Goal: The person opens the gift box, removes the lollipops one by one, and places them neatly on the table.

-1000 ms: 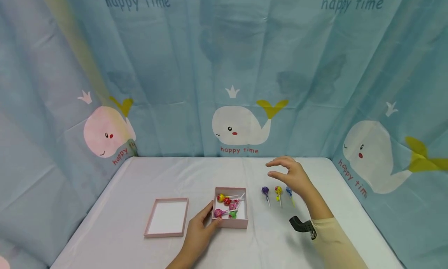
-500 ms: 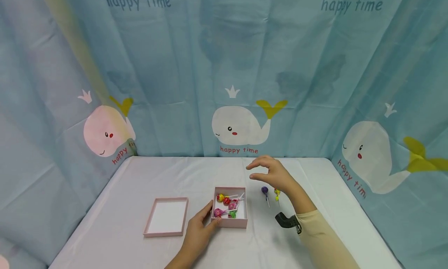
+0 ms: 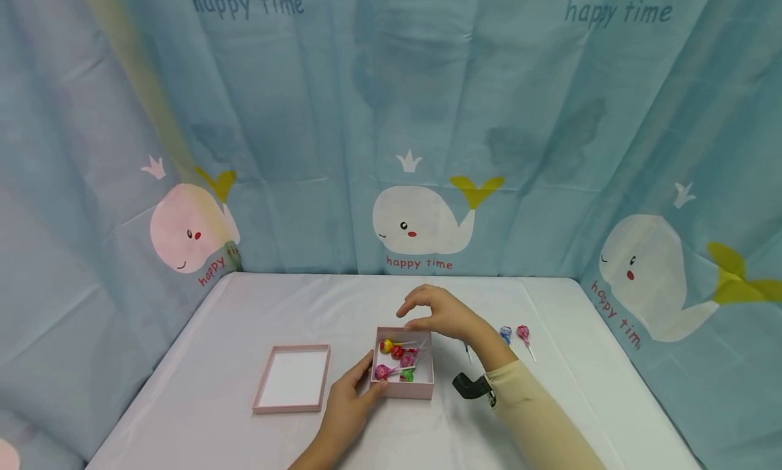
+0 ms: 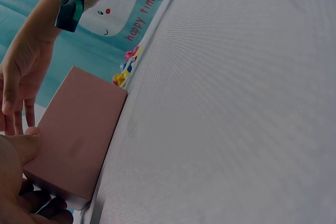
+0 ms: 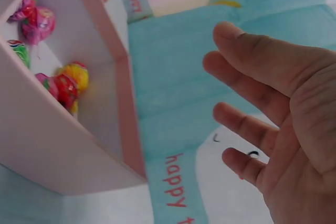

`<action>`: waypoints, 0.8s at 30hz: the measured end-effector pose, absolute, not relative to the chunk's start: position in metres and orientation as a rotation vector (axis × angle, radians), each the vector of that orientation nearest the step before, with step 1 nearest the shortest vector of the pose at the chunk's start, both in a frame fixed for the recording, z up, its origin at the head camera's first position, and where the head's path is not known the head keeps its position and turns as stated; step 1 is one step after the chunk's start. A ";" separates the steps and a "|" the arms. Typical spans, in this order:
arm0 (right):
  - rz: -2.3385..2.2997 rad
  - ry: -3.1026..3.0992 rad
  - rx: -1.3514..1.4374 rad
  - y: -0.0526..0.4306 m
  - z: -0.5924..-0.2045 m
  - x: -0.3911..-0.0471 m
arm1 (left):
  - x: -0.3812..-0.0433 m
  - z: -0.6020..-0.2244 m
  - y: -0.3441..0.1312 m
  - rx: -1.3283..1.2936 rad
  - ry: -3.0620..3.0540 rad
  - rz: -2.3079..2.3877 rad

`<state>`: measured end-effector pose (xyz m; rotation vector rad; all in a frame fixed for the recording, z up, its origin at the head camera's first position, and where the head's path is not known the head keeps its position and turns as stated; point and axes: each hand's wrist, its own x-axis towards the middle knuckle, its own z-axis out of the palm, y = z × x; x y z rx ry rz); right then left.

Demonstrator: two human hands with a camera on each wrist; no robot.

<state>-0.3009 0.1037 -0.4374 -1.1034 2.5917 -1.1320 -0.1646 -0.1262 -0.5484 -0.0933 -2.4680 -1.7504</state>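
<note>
My left hand [image 3: 347, 407] grips the pink box [image 3: 411, 390] at its left side, thumb at the front corner and fingers along the side wall. Inside the open box lie several wrapped lollipops: a yellow one [image 3: 386, 346], a red one [image 3: 398, 352], a green one [image 3: 406, 375] and pink ones. Over the box's far right corner hovers my right hand [image 3: 444, 315], its fingers loosely bent and apart. The right wrist view shows nothing between the fingers of that hand [image 5: 294, 124], which is beside the box rim.
Left of the box lies its shallow lid [image 3: 292, 380], inside up. To the right, a blue lollipop [image 3: 506, 333] and a pink lollipop [image 3: 523, 332] lie on the white table [image 3: 244, 314]; my right forearm covers others. A whale-print curtain [image 3: 305, 151] surrounds the table.
My right hand has moved left and slightly down, from above the loose lollipops to the box's far edge. The pink lollipop at the right is uncovered. My left hand and the box stay put.
</note>
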 end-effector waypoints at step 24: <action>-0.837 2.477 -1.151 0.066 -0.486 -0.304 | -0.164 -0.548 -0.128 -0.143 -2.462 -1.746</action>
